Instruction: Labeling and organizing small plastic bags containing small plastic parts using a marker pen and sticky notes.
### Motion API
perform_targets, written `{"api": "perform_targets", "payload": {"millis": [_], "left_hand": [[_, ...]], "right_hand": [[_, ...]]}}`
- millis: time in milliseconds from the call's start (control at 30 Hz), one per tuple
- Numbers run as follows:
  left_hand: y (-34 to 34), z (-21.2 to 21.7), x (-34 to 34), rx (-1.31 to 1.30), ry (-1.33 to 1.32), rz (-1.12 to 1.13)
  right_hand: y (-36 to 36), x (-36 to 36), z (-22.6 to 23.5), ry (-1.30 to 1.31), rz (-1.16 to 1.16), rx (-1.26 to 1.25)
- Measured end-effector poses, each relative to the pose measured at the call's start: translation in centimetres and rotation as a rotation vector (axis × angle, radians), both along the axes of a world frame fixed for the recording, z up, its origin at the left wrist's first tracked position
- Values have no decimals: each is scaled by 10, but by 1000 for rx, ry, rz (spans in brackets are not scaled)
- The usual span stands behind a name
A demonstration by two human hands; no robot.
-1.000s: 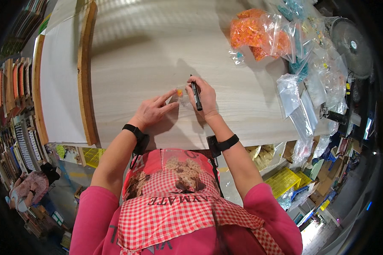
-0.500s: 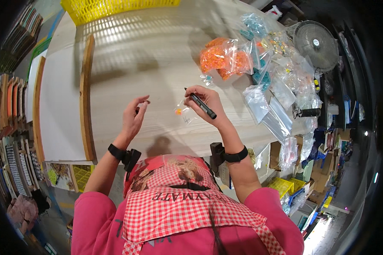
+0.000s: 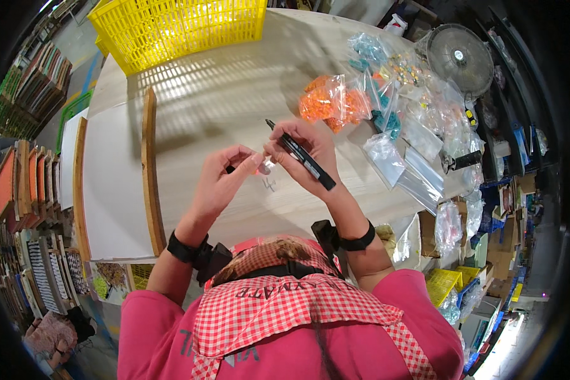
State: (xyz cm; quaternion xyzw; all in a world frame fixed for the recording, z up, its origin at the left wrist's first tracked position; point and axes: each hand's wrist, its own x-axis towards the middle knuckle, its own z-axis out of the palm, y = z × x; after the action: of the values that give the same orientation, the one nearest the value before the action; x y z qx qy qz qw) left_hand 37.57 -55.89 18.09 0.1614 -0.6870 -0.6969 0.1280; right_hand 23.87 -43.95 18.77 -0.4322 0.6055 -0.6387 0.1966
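A black marker (image 3: pixel 311 166) lies slantwise across my right hand (image 3: pixel 307 152), its dark tip pointing up and left. The thumb and fingertips of that hand also pinch one side of a small clear plastic bag (image 3: pixel 267 166). My left hand (image 3: pixel 225 177) is closed on the bag's other side, so the two hands almost meet. An orange-red spot shows at the left fingertips; the fingers cover most of what the bag holds. Just below the bag is a handwritten mark (image 3: pixel 269 183), seemingly on the pale wooden table (image 3: pixel 196 209).
Bags of orange pieces (image 3: pixel 335 101) lie beyond my right hand, with flat clear bags (image 3: pixel 402 168) nearer. A fan (image 3: pixel 460 59) stands at the far right. A yellow basket (image 3: pixel 183 38) sits at the far edge. Leftward is a white board with wooden strips (image 3: pixel 151 171).
The small bag with its orange piece lay on the table; now both hands grip it. My left hand has moved right to meet the right hand, which still has the marker.
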Motion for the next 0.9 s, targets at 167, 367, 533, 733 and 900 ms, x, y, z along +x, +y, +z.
{"api": "perform_targets", "payload": {"millis": [167,367,533,733,900], "left_hand": [[9,-12,3,100,80,38],[18,-22,9,167,189,23],[18,-20,17,112,191,77],[24,-5,27,313,148,97],[26,-2,29,257,115,144]], "right_hand": [[12,9,0,120,-94,-5],[17,18,1,327,-154,-114],[14,24,-3,321,-77,-150],[12,28,-2,206,-80,-192],[9,30,-4,144,-62,-205]]}}
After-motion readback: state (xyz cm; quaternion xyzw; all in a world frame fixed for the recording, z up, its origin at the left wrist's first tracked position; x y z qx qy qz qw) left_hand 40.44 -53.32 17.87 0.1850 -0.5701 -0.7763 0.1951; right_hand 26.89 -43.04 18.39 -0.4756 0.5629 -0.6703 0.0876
